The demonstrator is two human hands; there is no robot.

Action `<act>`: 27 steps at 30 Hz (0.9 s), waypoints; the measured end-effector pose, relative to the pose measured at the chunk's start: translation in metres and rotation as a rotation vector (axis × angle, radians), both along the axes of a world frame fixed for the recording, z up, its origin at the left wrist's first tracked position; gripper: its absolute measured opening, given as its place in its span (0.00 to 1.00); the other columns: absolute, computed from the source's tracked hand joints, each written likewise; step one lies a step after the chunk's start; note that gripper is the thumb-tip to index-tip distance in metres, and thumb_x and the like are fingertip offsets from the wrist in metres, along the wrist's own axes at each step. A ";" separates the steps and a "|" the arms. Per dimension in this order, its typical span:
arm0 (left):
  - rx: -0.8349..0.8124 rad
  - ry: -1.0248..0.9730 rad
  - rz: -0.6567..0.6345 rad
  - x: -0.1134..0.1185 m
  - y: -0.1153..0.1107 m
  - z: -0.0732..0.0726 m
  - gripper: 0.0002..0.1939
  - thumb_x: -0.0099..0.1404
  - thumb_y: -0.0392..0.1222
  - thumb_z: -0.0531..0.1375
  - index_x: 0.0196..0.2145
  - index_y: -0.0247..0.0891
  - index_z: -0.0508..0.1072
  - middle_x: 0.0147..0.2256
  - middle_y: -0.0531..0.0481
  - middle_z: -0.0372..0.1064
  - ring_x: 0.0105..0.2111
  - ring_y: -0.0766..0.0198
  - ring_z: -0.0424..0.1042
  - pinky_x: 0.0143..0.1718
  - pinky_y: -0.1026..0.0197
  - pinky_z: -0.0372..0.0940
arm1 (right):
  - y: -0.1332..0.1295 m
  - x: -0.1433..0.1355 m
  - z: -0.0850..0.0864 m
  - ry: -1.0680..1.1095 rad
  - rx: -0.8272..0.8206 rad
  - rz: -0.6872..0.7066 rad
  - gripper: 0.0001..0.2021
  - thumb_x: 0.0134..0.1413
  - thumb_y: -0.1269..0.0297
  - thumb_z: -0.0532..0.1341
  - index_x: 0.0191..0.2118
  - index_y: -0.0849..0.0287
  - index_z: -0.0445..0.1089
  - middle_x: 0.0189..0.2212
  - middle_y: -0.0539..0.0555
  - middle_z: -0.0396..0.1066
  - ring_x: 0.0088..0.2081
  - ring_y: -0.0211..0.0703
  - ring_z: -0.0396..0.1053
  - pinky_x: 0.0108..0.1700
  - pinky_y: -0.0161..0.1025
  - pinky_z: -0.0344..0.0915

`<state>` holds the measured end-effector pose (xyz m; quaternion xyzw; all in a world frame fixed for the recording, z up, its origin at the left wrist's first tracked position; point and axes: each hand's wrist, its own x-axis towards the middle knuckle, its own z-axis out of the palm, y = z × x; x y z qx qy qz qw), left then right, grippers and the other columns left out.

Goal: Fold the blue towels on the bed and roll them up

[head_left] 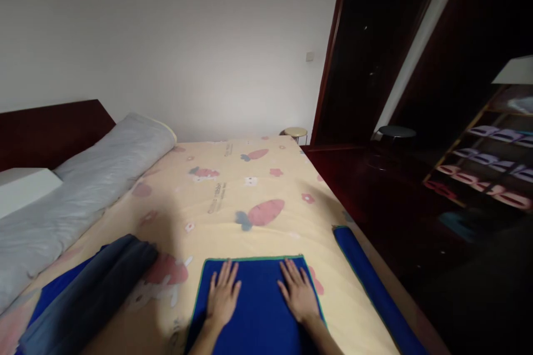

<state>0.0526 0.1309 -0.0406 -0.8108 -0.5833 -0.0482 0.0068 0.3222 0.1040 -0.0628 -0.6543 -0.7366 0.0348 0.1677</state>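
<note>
A blue cloth [258, 310] with a green edge lies flat on the patterned bed sheet [233, 183]. My left hand [224, 294] rests flat on its left part, fingers spread toward the far edge. On the right part lies my right hand [298, 293], also flat with its fingers apart. Neither hand grips anything. The cloth's near end runs out of view at the bottom. To the right, along the bed's edge, is a long rolled or folded blue cloth [375, 283] with green trim.
Dark blue-grey fabric [91, 294] lies bunched at the left over blue cloth. A long grey pillow [104, 172] and a white box [27, 188] are by the headboard [54, 127]. Beyond the bed stand a stool [296, 132], a dark stool [397, 131] and a shoe rack [491, 144].
</note>
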 end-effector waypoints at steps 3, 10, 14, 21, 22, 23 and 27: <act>-0.005 0.034 0.100 -0.057 0.008 0.000 0.28 0.73 0.53 0.41 0.67 0.48 0.43 0.68 0.50 0.44 0.68 0.56 0.47 0.65 0.41 0.47 | -0.004 0.053 -0.007 -0.029 0.024 -0.042 0.31 0.66 0.45 0.44 0.68 0.53 0.46 0.68 0.53 0.48 0.68 0.48 0.48 0.66 0.54 0.51; 0.123 0.089 0.019 -0.036 -0.004 0.014 0.29 0.71 0.43 0.43 0.68 0.45 0.43 0.67 0.47 0.51 0.66 0.54 0.51 0.65 0.36 0.41 | -0.005 0.033 -0.001 -0.055 0.195 -0.110 0.28 0.66 0.51 0.46 0.68 0.55 0.50 0.66 0.57 0.52 0.66 0.53 0.52 0.66 0.58 0.49; 0.276 0.022 -0.205 0.022 -0.063 0.010 0.31 0.71 0.39 0.43 0.69 0.43 0.37 0.67 0.50 0.50 0.66 0.61 0.52 0.65 0.49 0.47 | -0.052 -0.047 0.005 -0.028 0.253 -0.016 0.27 0.67 0.60 0.44 0.70 0.52 0.42 0.68 0.54 0.48 0.67 0.49 0.50 0.65 0.52 0.51; 0.231 0.032 -0.292 -0.079 -0.143 0.002 0.32 0.71 0.46 0.48 0.68 0.51 0.40 0.64 0.55 0.58 0.60 0.64 0.63 0.57 0.59 0.59 | -0.157 0.006 -0.021 -0.028 0.243 0.008 0.31 0.64 0.52 0.52 0.69 0.47 0.42 0.65 0.54 0.55 0.62 0.51 0.61 0.58 0.49 0.63; 0.209 0.041 -0.305 -0.102 -0.148 0.005 0.32 0.71 0.46 0.48 0.68 0.53 0.39 0.63 0.56 0.59 0.59 0.64 0.64 0.57 0.59 0.60 | -0.166 0.027 -0.021 -0.020 0.228 0.011 0.31 0.64 0.52 0.52 0.69 0.47 0.43 0.65 0.53 0.56 0.62 0.51 0.61 0.59 0.49 0.62; 0.185 0.051 -0.314 -0.120 -0.152 0.009 0.32 0.71 0.47 0.49 0.68 0.54 0.39 0.63 0.56 0.59 0.59 0.63 0.65 0.57 0.58 0.59 | -0.173 0.043 -0.021 -0.014 0.206 0.023 0.30 0.64 0.52 0.52 0.69 0.47 0.44 0.65 0.53 0.56 0.62 0.51 0.60 0.59 0.50 0.62; 0.094 0.044 -0.327 -0.122 -0.169 0.028 0.35 0.70 0.47 0.50 0.69 0.52 0.37 0.67 0.52 0.51 0.62 0.57 0.60 0.62 0.50 0.55 | -0.188 0.043 -0.007 0.025 0.162 -0.079 0.26 0.64 0.57 0.50 0.66 0.52 0.56 0.65 0.58 0.54 0.64 0.55 0.56 0.60 0.57 0.61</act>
